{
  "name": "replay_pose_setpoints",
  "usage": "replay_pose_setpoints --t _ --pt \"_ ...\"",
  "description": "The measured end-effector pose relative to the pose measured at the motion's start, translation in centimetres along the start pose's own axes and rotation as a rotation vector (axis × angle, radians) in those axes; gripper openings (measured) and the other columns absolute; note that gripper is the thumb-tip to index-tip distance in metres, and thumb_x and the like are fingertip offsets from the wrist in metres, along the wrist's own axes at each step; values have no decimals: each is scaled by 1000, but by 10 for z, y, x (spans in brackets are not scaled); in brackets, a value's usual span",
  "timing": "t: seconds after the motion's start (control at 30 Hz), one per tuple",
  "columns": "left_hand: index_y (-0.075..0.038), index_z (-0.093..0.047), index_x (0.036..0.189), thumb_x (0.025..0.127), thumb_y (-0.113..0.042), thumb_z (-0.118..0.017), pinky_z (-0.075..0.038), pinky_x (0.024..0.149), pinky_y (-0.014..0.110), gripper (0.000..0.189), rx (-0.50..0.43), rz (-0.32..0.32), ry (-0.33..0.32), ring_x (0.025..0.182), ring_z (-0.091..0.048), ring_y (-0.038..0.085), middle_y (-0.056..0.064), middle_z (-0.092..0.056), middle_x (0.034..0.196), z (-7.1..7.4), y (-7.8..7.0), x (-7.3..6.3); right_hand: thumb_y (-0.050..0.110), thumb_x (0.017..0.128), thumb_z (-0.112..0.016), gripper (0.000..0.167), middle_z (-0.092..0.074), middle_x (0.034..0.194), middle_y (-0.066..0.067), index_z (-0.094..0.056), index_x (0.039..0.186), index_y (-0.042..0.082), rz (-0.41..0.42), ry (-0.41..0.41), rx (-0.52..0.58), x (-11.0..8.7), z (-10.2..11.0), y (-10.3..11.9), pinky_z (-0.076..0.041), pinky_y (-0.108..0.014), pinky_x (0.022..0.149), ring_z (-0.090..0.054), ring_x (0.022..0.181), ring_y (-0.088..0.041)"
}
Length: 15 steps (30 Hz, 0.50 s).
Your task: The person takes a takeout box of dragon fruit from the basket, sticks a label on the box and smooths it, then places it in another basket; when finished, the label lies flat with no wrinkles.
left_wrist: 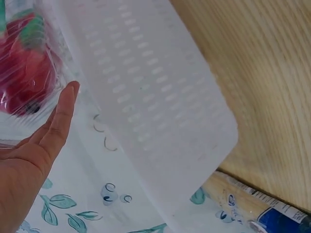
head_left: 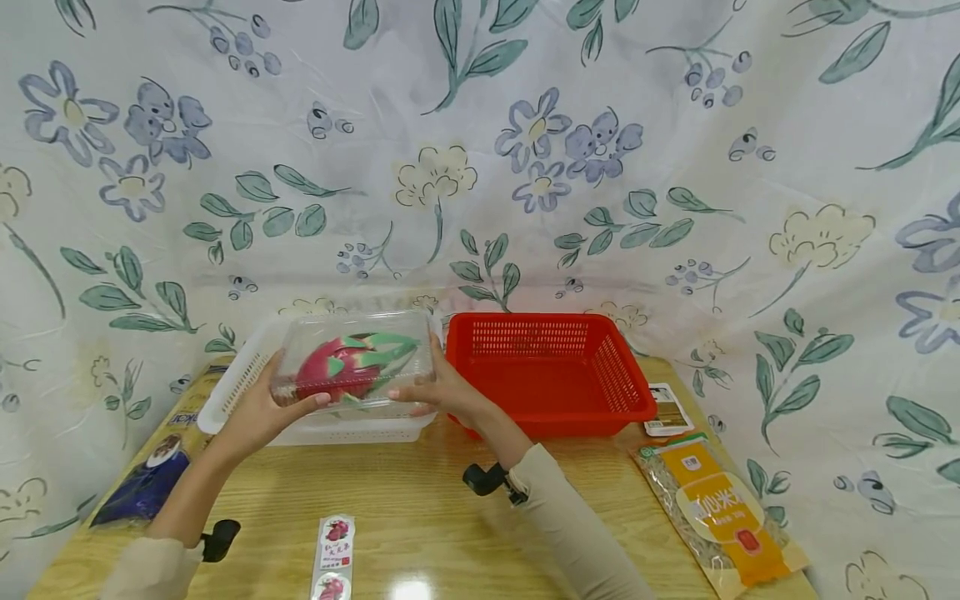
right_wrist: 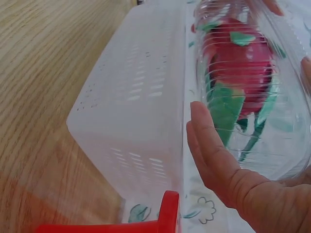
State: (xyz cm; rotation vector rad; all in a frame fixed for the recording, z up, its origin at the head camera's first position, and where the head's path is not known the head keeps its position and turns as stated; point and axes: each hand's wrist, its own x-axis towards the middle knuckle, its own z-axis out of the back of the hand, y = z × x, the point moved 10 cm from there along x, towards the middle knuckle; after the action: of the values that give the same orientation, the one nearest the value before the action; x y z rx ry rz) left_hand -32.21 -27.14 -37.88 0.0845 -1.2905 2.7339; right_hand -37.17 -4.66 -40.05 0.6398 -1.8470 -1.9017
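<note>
A clear plastic box [head_left: 315, 333] with a pink and green dragon fruit [head_left: 337, 367] inside is held up above the white basket [head_left: 390, 435]. My left hand [head_left: 258, 417] grips the box's left end, its thumb along the front. On the right end, my right hand [head_left: 453, 390] grips it with the thumb across the front face. The right wrist view shows the box's ribbed side [right_wrist: 243, 63] and the fruit through it. In the left wrist view, the box [left_wrist: 29, 73] is partly cut off by the frame edge.
A red basket [head_left: 637, 414] stands right of the white one. A millet bag [head_left: 720, 508] and a card [head_left: 666, 408] lie at the right. Bags [head_left: 146, 483] lie at the left. Dragon fruit stickers [head_left: 335, 557] lie at the front of the wooden table [head_left: 420, 517].
</note>
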Motion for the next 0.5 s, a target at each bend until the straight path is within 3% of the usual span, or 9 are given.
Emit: replay_pose_setpoints --t 0.17,0.33,0.5 --pt "-12 9 159 92 -41 -69 -42 97 70 107 -11 -9 -8 132 -39 57 35 -28 152 -4 -6 -4 18 90 -72 110 -1 167 -11 13 156 42 3 -4 -10 -6 3 0 -57 -50 85 -43 138 -40" --pt "-9 12 158 92 -44 -68 -50 93 62 109 -6 27 -6 126 -47 56 40 -30 150 -8 -7 -8 19 89 -73 111 5 167 -6 13 156 42 6 -1 -6 -12 4 -2 -55 -55 87 -40 140 -40" --pt "-9 13 158 92 -43 -69 -54 88 57 110 -22 23 -5 122 -51 57 41 -29 149 -13 -11 -14 19 89 -71 111 12 167 1 15 157 39 51 -1 -41 -18 6 0 -56 -54 85 -35 142 -44"
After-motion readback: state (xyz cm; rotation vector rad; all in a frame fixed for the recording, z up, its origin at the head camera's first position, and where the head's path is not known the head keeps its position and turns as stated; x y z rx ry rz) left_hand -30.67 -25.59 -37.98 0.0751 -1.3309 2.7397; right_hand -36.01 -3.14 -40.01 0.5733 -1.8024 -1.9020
